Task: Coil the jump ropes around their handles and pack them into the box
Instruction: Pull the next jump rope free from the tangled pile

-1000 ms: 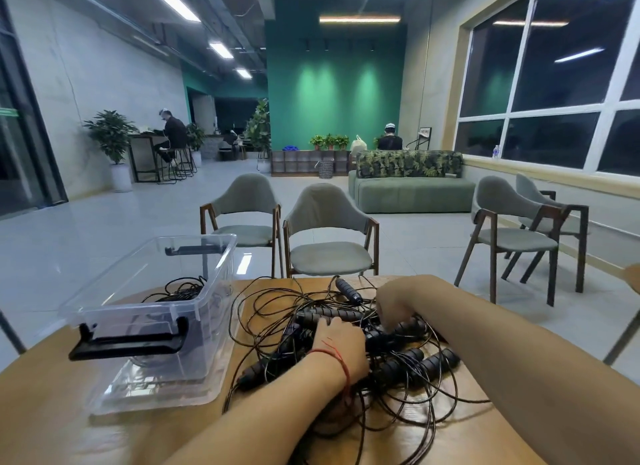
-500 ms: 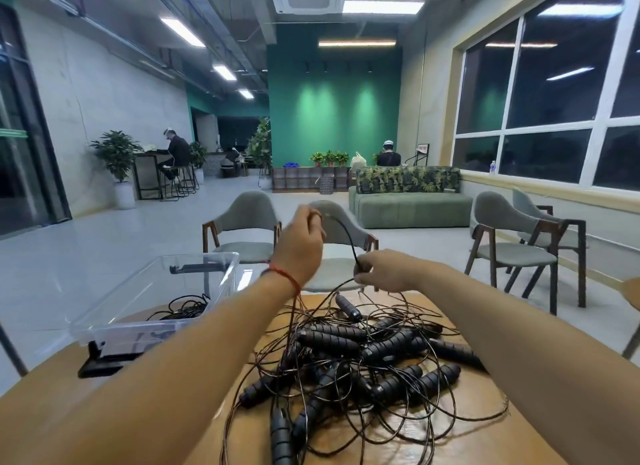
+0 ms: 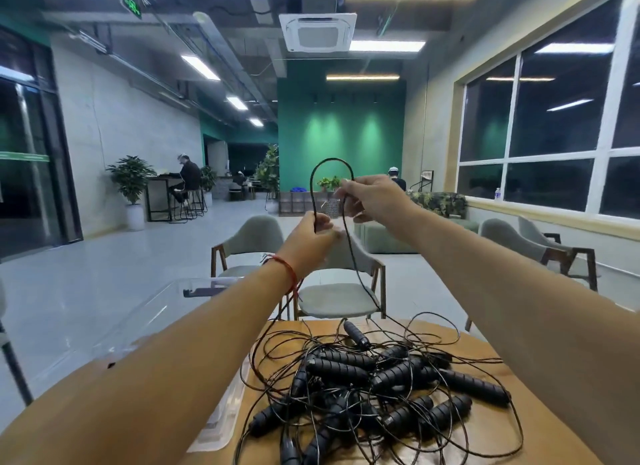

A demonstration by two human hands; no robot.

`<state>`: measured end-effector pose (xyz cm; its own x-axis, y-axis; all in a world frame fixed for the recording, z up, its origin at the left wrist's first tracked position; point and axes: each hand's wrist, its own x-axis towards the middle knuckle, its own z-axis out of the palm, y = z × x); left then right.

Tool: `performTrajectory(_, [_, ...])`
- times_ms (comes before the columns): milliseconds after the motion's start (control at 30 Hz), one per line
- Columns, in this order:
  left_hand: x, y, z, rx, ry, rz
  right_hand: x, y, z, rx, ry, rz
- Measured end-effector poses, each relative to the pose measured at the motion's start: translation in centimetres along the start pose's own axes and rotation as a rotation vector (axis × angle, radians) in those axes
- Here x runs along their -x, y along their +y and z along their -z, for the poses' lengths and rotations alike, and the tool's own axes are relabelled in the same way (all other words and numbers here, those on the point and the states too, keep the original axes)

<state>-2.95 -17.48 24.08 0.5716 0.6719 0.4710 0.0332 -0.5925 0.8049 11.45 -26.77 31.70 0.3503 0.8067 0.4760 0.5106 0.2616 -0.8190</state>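
Note:
A tangled pile of black jump ropes with ribbed handles lies on the round wooden table. Both my hands are raised well above it. My left hand pinches one thin black cord, which arches up in a loop to my right hand, which pinches the same cord. From my right hand the cord hangs down into the pile. The clear plastic box stands left of the pile, mostly hidden behind my left forearm.
Two grey chairs stand just beyond the table's far edge. More chairs and a green sofa sit to the right by the windows. People sit far back in the room.
Both hands left the pile and rose high with one cord drawn out between them. The loop between them is now taller, and my right hand sits higher than my left.

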Motion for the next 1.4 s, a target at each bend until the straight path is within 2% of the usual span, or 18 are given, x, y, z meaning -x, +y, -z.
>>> performTrajectory(167, [-0.3,0.0,-0.2,0.104,-0.136,0.008,0.0,-1.0,-1.2,0.013,-0.121,0.04])
performTrajectory(400, [-2.0,1.4,1.0,0.048,0.085,0.036,-0.3,2.7,-2.4,0.144,-0.078,-0.011])
performTrajectory(467, [-2.4,1.8,1.8,0.072,0.104,0.012,0.9,3.9,-3.1,0.125,-0.206,-0.075])
performTrajectory(533, [-2.8,2.3,2.2,0.116,0.075,0.001,2.0,4.9,-4.1,-0.016,-0.342,-0.178])
performTrajectory(600, [-3.3,2.5,2.6,0.145,0.027,-0.005,2.9,5.7,-4.9,-0.135,-0.459,-0.17])
performTrajectory(667, [-3.5,2.7,3.0,0.135,-0.007,0.008,3.4,6.2,-6.0,-0.146,-0.553,-0.145])
performTrajectory(800, [-4.3,2.9,3.8,0.22,0.027,0.065,5.0,6.9,-8.8,-0.103,-0.578,-0.188])
performTrajectory(967, [-4.9,2.6,4.6,0.246,0.077,0.042,6.8,7.3,-10.8,-0.113,-0.729,-0.13])
performTrajectory(1033, [-4.9,2.5,5.1,0.257,0.066,0.067,6.7,6.6,-11.1,-0.151,-0.672,-0.155])
performTrajectory(1133, [-3.5,2.3,5.6,0.149,-0.033,0.134,5.2,5.3,-10.2,-0.263,-0.427,-0.24])
performTrajectory(1200, [-1.8,1.4,5.3,0.235,-0.104,0.208,3.7,4.4,-9.1,-0.352,-0.261,-0.272])
performTrajectory(1300, [1.2,-1.4,3.9,0.429,-0.344,0.267,1.6,3.2,-7.7,-0.523,-0.085,-0.287])
performTrajectory(1400, [4.3,-3.6,0.4,0.452,-0.498,0.271,0.3,2.3,-7.1,-0.627,-0.02,-0.306])
